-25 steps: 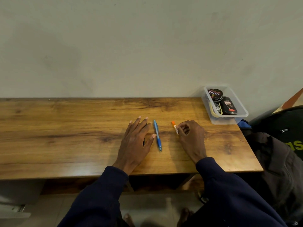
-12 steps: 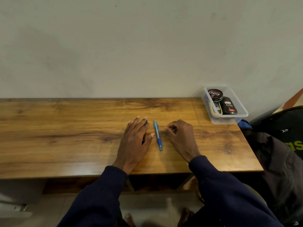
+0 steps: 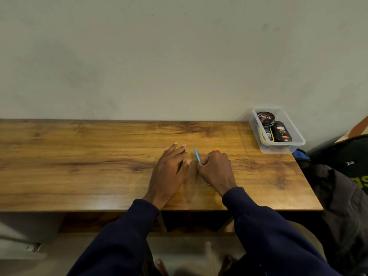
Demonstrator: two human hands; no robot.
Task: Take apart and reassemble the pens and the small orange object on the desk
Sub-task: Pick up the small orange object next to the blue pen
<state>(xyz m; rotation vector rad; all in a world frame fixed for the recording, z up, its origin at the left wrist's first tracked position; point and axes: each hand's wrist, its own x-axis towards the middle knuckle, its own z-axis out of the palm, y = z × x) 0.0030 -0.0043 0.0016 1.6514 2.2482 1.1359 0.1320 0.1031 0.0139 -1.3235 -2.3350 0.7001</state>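
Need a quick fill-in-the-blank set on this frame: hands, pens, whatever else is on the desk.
1. The right hand grips the blue pen, while the left hand rests flat on a second pen whose colour is ____.
2. The small orange object shows just beyond the ____ hand.
3. The clear container sits at the desk's far ____ corner.
4. The round tin in the container reads ____.

Missing words: black; right; right; Cherry.
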